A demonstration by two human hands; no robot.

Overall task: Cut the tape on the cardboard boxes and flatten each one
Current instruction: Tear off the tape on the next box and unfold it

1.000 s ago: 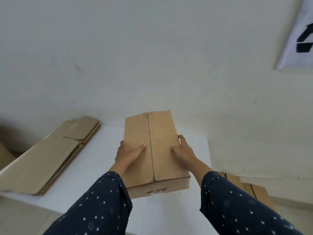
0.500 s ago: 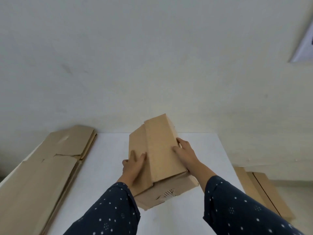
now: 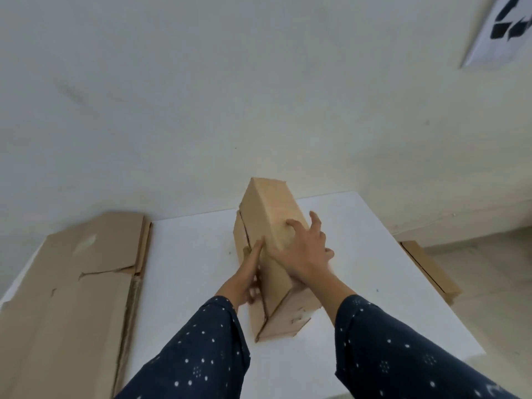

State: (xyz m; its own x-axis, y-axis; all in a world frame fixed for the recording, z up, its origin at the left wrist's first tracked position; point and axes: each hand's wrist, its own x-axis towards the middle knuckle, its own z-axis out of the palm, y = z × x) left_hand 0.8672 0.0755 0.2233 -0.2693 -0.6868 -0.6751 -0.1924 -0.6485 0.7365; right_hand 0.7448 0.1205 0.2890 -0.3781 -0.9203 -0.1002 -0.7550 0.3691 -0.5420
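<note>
A long brown cardboard box point(image 3: 270, 214) stands tipped on one long edge on the white table point(image 3: 190, 254), its seamed face turned to the left. My left hand point(image 3: 247, 272) presses flat against that left face, fingers pointing away from me. My right hand point(image 3: 302, 249) lies spread over the top right face, fingers splayed. Together both hands hold the box. The near end shows folded flaps with a small printed mark. No cutting tool is visible.
A stack of flattened cardboard point(image 3: 72, 283) covers the table's left side. More flat cardboard point(image 3: 429, 269) lies on the floor to the right of the table. A white wall stands close behind, with a printed sheet point(image 3: 495, 27) at the upper right.
The box has been rolled from lying flat with its seam up onto a long edge, seam now facing left. My hands shifted with it, and my view swung a little.
</note>
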